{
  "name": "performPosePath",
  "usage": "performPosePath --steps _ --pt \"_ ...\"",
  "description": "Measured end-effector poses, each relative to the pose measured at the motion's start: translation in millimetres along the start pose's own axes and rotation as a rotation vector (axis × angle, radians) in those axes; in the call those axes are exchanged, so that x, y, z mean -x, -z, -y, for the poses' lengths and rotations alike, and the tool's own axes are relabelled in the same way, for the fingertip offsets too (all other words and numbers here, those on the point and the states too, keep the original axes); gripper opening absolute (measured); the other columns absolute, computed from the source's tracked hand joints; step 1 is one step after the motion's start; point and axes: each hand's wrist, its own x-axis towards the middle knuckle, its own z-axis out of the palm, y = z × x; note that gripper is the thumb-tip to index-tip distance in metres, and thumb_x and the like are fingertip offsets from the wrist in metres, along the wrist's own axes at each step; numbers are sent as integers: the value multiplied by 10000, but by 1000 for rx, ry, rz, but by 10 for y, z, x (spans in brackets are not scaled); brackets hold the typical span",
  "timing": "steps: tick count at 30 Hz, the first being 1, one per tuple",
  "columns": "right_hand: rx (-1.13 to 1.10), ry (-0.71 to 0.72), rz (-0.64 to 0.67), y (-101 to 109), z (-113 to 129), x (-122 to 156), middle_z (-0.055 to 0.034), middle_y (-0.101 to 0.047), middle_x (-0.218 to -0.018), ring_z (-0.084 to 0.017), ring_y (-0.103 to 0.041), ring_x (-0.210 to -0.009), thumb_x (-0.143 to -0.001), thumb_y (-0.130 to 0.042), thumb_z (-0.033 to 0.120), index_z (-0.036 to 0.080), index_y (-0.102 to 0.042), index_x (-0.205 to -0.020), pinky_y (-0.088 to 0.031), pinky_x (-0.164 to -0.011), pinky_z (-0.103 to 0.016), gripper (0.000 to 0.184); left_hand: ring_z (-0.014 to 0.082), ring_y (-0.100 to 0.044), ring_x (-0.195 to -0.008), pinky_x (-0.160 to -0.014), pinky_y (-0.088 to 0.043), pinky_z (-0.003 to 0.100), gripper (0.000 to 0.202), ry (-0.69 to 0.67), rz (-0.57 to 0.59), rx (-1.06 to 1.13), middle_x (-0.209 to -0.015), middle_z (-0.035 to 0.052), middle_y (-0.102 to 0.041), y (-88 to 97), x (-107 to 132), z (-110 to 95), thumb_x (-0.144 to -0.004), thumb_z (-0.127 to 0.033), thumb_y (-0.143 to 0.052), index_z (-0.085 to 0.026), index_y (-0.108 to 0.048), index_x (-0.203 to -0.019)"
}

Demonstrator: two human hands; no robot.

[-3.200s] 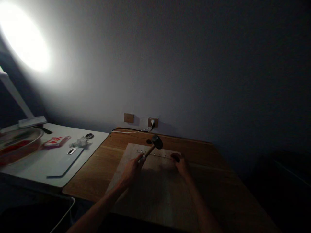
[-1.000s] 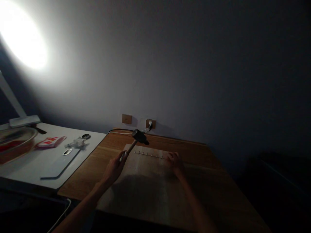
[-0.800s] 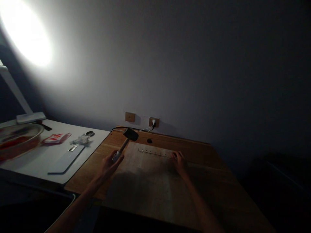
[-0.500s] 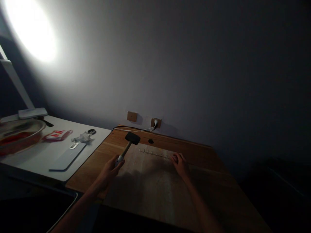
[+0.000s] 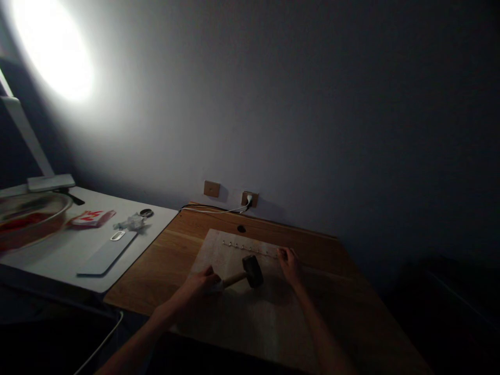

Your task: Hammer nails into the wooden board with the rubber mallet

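My left hand (image 5: 203, 280) is closed round the wooden handle of a mallet (image 5: 253, 271) with a dark, blocky head. The mallet's head points right, over a pale wooden board (image 5: 238, 317). Along the far part of the board runs a row of several small, shiny metal pieces (image 5: 236, 245), perhaps nails or hooks; they are too small to tell. At the right end of this row, my right hand (image 5: 289, 264) has its fingertips pinched together low over the board. What they hold, if anything, is hidden.
The board lies on a brown wooden table (image 5: 172, 250). Left of it, a white table (image 5: 117, 200) carries a kitchen scale (image 5: 107, 255), a red and white packet (image 5: 92, 218), crumpled plastic (image 5: 133, 223), a large clear bowl (image 5: 58, 211) and a lamp (image 5: 33, 140). A plugged socket (image 5: 250, 199) is on the wall.
The mallet has swung down and to the right with my left hand, from upright beside the row to nearly level over the board. My right hand stays at the row's right end.
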Motion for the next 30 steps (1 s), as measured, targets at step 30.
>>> performPosePath --steps 30 --pt "404 72 345 660 169 1199 -110 -560 -1481 -250 -492 -1396 -848 -398 106 161 -622 -1375 -380 -1194 -476 576 238 -558 -1336 -1127 -487 407 456 -39 -259 -204 -1363 56 -664 63 297 361 -1031 -356 -322 -210 -652 -1310"
